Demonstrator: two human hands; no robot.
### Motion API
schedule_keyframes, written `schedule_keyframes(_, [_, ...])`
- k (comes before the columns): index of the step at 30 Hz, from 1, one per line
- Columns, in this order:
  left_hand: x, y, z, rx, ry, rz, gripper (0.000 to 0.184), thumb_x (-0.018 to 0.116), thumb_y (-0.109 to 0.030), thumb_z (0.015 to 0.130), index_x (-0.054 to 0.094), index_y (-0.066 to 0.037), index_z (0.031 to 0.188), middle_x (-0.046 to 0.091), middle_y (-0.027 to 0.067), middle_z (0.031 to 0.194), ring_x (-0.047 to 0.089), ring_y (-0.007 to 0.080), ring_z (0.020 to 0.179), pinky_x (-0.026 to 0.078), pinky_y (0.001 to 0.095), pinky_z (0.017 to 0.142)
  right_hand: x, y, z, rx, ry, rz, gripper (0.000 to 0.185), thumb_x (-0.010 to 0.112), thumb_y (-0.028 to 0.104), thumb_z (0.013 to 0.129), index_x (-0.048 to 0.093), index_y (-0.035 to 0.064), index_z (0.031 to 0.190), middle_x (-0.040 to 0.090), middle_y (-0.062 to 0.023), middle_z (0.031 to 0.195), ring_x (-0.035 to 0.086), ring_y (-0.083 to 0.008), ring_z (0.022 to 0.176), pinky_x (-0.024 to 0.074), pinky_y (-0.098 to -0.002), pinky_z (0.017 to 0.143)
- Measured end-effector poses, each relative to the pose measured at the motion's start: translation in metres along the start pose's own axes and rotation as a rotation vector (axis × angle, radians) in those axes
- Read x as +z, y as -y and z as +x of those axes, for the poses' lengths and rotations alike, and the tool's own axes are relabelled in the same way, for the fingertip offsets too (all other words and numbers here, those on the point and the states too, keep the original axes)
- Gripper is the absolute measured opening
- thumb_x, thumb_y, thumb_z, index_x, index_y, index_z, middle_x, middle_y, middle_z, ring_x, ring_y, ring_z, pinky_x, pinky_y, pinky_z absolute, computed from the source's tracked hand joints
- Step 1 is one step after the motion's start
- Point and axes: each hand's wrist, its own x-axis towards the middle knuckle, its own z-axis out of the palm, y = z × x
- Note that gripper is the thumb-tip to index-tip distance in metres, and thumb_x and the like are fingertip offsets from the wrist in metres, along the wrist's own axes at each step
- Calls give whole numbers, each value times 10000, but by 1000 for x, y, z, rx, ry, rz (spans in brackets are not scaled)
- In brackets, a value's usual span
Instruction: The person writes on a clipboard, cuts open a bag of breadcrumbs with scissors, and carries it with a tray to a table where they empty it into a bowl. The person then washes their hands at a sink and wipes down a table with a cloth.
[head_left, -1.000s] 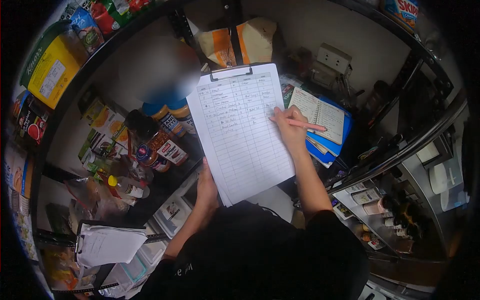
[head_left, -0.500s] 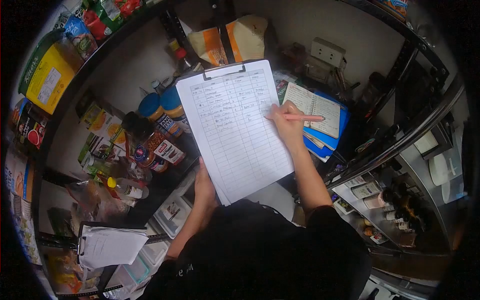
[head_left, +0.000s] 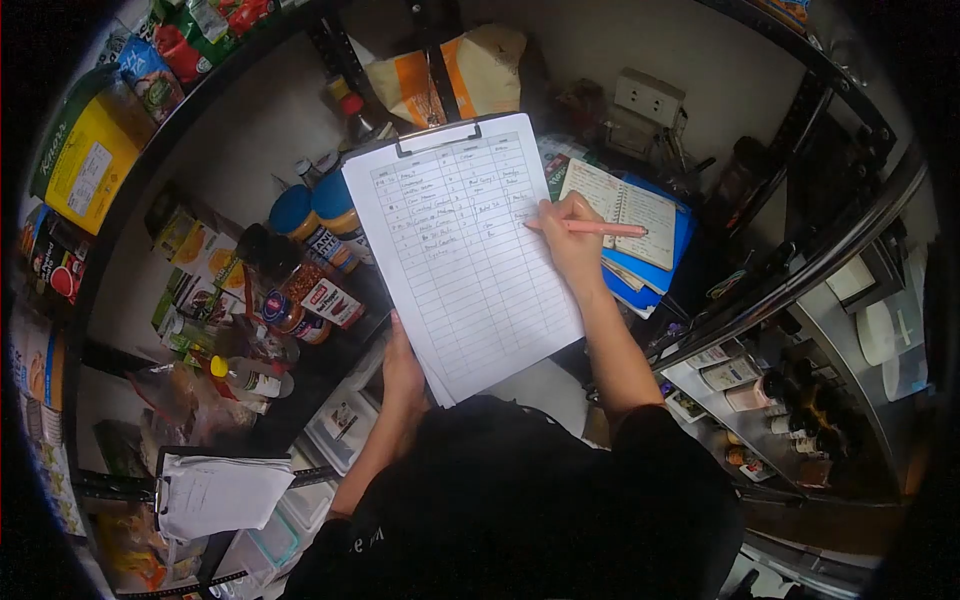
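A clipboard [head_left: 470,320] with several lined sheets is held up in front of me, its metal clip at the top. Handwriting fills the upper rows of the printed table; the lower rows are blank. My left hand [head_left: 404,368] grips the board's lower left edge, its fingers hidden beneath. In my right hand [head_left: 572,245] is a pink pen [head_left: 606,228], pinched with its tip at the right-hand column of the sheet. Just beyond that hand, an open spiral notebook [head_left: 640,222] lies on a blue folder [head_left: 680,250].
Jars with blue lids [head_left: 293,212], a spice jar [head_left: 330,297] and a yellow-capped bottle [head_left: 250,377] crowd the shelf at left. A second clipboard [head_left: 225,490] hangs lower left. A metal rail [head_left: 770,300] and shelved bottles [head_left: 740,375] are at right.
The clipboard and both hands have shifted slightly left and up in view. The pen tip stays at the right-hand column, and the grips are unchanged.
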Motion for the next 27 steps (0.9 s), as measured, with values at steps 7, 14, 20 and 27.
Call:
schedule_keyframes(7, [0, -1, 1, -7, -4, -19, 709, 356, -570, 953, 418, 23, 1337, 517, 201, 1291, 552, 284, 1137, 470, 391, 922, 1, 0, -1, -47, 3, -5, 277, 643, 46, 857, 457, 46, 653, 529, -22, 618, 530, -60, 591, 496, -229, 553])
schedule_keyframes(14, [-7, 3, 6, 16, 5, -10, 733, 369, -573, 948, 386, 41, 1349, 508, 210, 1293, 558, 289, 1127, 482, 393, 910, 2, 6, -1, -41, 35, -67, 280, 656, 69, 856, 477, 35, 644, 549, -32, 603, 567, -73, 588, 470, -218, 535])
schedule_keyframes(20, [-9, 8, 10, 31, -21, -14, 734, 375, -573, 946, 386, 41, 1349, 511, 207, 1288, 566, 286, 1114, 483, 385, 907, 4, 2, 0, -29, 13, -56, 290, 665, 75, 852, 478, 30, 635, 536, -28, 589, 580, -82, 579, 474, -224, 525])
schedule_keyframes(27, [-2, -2, 1, 32, 2, 41, 704, 321, -550, 970, 424, 58, 1311, 537, 195, 1257, 583, 268, 1093, 495, 371, 899, 4, -2, 1, -36, 29, -73, 290, 675, 64, 841, 477, 30, 632, 546, -34, 594, 586, -82, 579, 480, -224, 506])
